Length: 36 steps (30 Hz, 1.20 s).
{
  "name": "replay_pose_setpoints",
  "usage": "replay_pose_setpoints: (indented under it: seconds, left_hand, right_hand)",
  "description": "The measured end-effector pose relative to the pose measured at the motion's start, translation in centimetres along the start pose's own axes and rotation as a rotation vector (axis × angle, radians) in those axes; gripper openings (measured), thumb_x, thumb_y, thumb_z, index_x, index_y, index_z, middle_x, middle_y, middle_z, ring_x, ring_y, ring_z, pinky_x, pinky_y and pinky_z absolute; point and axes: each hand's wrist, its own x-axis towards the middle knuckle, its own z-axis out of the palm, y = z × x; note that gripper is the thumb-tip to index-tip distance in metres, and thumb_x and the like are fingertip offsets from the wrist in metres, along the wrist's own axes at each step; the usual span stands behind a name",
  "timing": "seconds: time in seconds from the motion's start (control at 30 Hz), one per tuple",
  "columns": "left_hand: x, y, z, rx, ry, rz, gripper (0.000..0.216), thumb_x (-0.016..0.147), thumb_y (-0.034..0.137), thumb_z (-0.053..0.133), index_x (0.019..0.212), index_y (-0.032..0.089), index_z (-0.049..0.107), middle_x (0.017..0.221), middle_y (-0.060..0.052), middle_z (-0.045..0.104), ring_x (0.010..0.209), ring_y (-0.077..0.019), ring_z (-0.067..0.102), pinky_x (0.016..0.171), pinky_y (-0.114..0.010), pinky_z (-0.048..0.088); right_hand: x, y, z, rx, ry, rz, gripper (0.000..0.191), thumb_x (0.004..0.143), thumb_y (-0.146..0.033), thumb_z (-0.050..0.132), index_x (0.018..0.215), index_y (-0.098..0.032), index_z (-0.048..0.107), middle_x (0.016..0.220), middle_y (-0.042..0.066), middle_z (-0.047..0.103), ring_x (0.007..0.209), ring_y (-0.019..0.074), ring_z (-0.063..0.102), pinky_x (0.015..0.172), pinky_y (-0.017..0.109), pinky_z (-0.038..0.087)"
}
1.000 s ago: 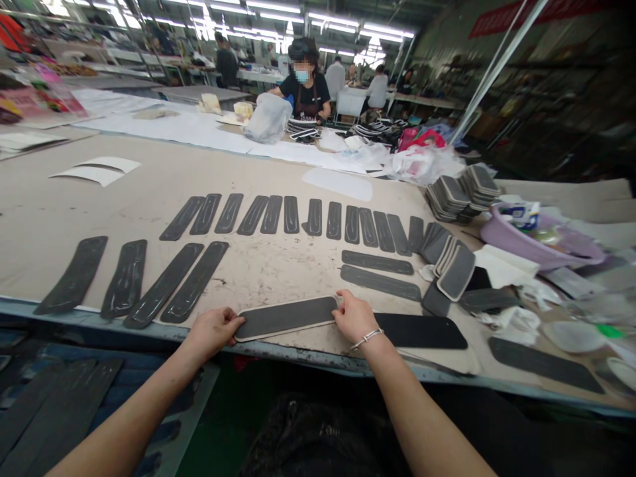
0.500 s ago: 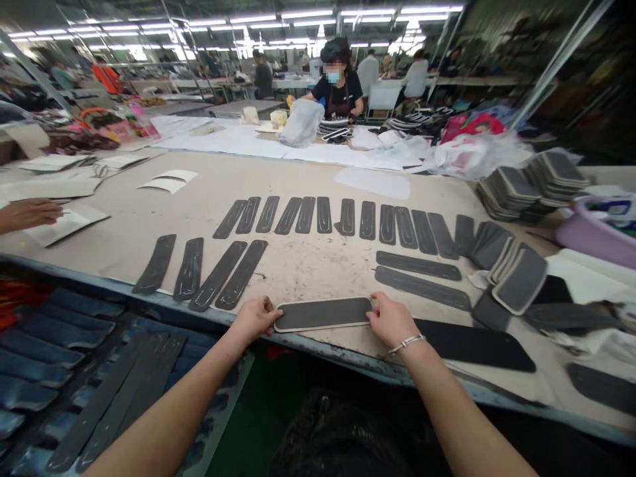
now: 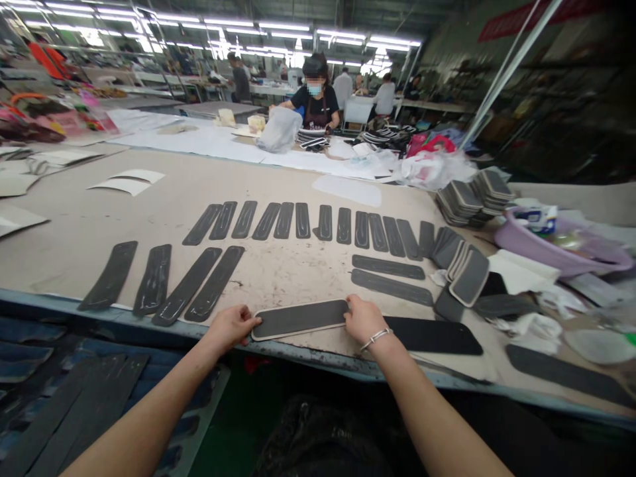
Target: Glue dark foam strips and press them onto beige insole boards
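Note:
A long grey panel (image 3: 301,319) with rounded corners and a pale border lies at the table's front edge. At its left end, my left hand (image 3: 231,329) is closed, thumb and fingers pinching the corner. My right hand (image 3: 365,322), with a silver bracelet at the wrist, grips the other end between thumb and fingers. Just right of that hand, partly behind my forearm, rests a longer black strip (image 3: 434,336). Dark grey strips with glossy streaks, such as one near my left hand (image 3: 214,283), lie beyond the panel.
A row of several short grey strips (image 3: 283,220) spans the middle of the table (image 3: 278,271). Stacked bordered pieces (image 3: 470,271) and a purple basin (image 3: 561,255) stand on the right. Across the table sits a masked person (image 3: 314,99) beside a plastic bag (image 3: 281,129).
The view has swung to the right, so the table's contents sit further left. A co-worker's hand at the left has gone out of view. Both my hands still grip the panel.

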Motion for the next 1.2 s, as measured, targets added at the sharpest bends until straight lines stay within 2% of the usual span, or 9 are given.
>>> replay_pose_setpoints:
  seconds: [0.47, 0.63, 0.8, 0.87, 0.93, 1.03, 1.13, 1.2]
  left_hand:
    - [-0.1, 0.2, -0.2, -0.019, 0.0, 0.007, 0.032, 0.069, 0.052, 0.052, 0.071, 0.02, 0.052, 0.05, 0.003, 0.06, 0.045, -0.0152, 0.059, 0.048, -0.023, 0.033]
    - [0.0, 0.0, -0.1, -0.013, 0.007, 0.027, 0.03, 0.07, 0.05, 0.053, 0.07, 0.02, 0.05, 0.05, 0.004, 0.059, 0.045, -0.0149, 0.06, 0.049, -0.023, 0.036]
    - [0.0, 0.0, -0.1, -0.015, -0.002, 0.028, 0.03, 0.07, 0.051, 0.052, 0.069, 0.021, 0.049, 0.05, 0.004, 0.058, 0.045, -0.0146, 0.059, 0.049, -0.023, 0.037]
    - [0.0, 0.0, -0.1, -0.018, 0.0, 0.031, 0.03, 0.071, 0.051, 0.051, 0.07, 0.021, 0.049, 0.051, 0.004, 0.059, 0.045, -0.0143, 0.059, 0.049, -0.023, 0.036]
    - [0.0, 0.0, 0.0, -0.014, -0.004, 0.03, 0.029, 0.071, 0.05, 0.051, 0.071, 0.021, 0.049, 0.051, 0.004, 0.059, 0.045, -0.0144, 0.059, 0.048, -0.023, 0.036]
    - [0.2, -0.4, 0.2, -0.001, -0.016, 0.039, 0.032, 0.071, 0.054, 0.048, 0.07, 0.021, 0.047, 0.049, 0.004, 0.057, 0.044, -0.0154, 0.059, 0.046, -0.023, 0.035]
    - [0.8, -0.9, 0.4, -0.001, -0.038, 0.064, 0.036, 0.07, 0.058, 0.047, 0.068, 0.022, 0.046, 0.048, 0.005, 0.055, 0.045, -0.0166, 0.059, 0.048, -0.025, 0.037]
    - [1.2, -1.2, 0.5, -0.007, -0.053, 0.078, 0.037, 0.069, 0.059, 0.047, 0.067, 0.022, 0.045, 0.049, 0.004, 0.055, 0.046, -0.0169, 0.059, 0.05, -0.025, 0.039]
  right_hand:
    - [-0.1, -0.4, -0.4, -0.038, -0.007, 0.011, 0.027, 0.081, -0.02, 0.051, 0.106, -0.014, 0.054, 0.088, 0.012, 0.067, 0.089, 0.0236, 0.062, 0.074, 0.03, 0.042]
    - [-0.8, -1.5, -0.7, -0.091, -0.008, 0.016, 0.022, 0.082, -0.018, 0.049, 0.103, -0.013, 0.054, 0.086, 0.014, 0.066, 0.084, 0.025, 0.064, 0.07, 0.032, 0.043]
    - [-1.2, -2.7, -2.0, -0.177, -0.027, 0.082, 0.02, 0.082, -0.014, 0.048, 0.099, -0.008, 0.057, 0.084, 0.019, 0.065, 0.084, 0.0295, 0.064, 0.069, 0.036, 0.045]
    - [-1.5, -3.3, -2.5, -0.156, 0.011, 0.112, 0.027, 0.083, -0.014, 0.046, 0.107, -0.005, 0.055, 0.089, 0.022, 0.064, 0.088, 0.0305, 0.063, 0.072, 0.038, 0.045]
    - [-2.1, -4.4, -2.5, -0.087, 0.097, 0.033, 0.041, 0.085, -0.018, 0.046, 0.123, -0.003, 0.046, 0.106, 0.024, 0.06, 0.103, 0.0307, 0.057, 0.083, 0.039, 0.043]
    - [-3.5, -7.2, -1.0, 0.077, 0.195, -0.318, 0.062, 0.088, -0.04, 0.046, 0.138, -0.007, 0.031, 0.137, 0.019, 0.041, 0.129, 0.0275, 0.032, 0.104, 0.038, 0.029]
    - [-4.2, -10.0, 1.9, 0.157, 0.2, -0.587, 0.072, 0.087, -0.056, 0.04, 0.14, -0.01, 0.027, 0.146, 0.014, 0.027, 0.135, 0.0252, 0.019, 0.111, 0.04, 0.015]
    - [-4.2, -10.7, 3.6, 0.17, 0.179, -0.608, 0.072, 0.087, -0.058, 0.035, 0.141, -0.011, 0.026, 0.148, 0.013, 0.025, 0.136, 0.0242, 0.016, 0.111, 0.042, 0.012]
